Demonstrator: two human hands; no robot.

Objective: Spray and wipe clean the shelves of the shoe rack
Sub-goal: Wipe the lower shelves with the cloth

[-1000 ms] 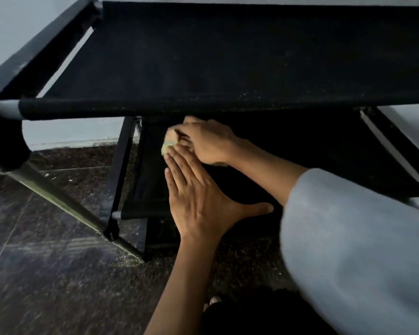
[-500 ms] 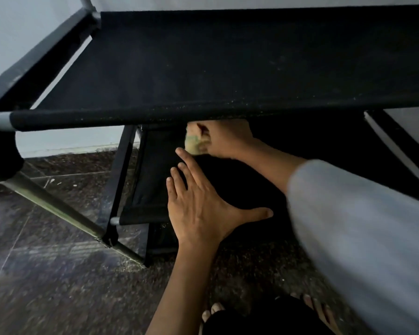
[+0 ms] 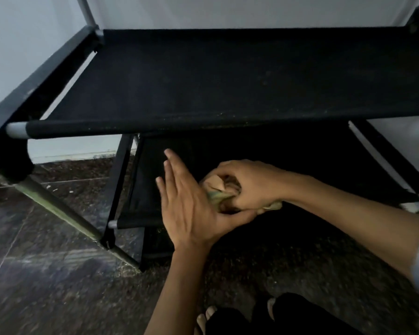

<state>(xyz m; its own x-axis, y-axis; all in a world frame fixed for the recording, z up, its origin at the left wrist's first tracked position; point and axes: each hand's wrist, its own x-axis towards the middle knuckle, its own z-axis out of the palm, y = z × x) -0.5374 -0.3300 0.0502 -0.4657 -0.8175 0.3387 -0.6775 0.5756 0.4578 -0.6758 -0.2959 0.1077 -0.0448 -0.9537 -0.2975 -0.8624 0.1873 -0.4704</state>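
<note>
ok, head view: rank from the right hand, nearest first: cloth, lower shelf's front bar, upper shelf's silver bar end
1. cloth: gripped in the right hand.
2. lower shelf's front bar: lower left, past the left hand.
3. upper shelf's silver bar end: far left, higher.

Cloth (image 3: 219, 197) mostly hidden inside right hand (image 3: 248, 183); rack (image 3: 203, 126) right side cut off.

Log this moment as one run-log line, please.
phase: wiping lower black fabric shelf | right hand: grip on crumpled greenish cloth | left hand: flat, fingers straight, beside cloth | upper black fabric shelf: specks along front edge
</note>
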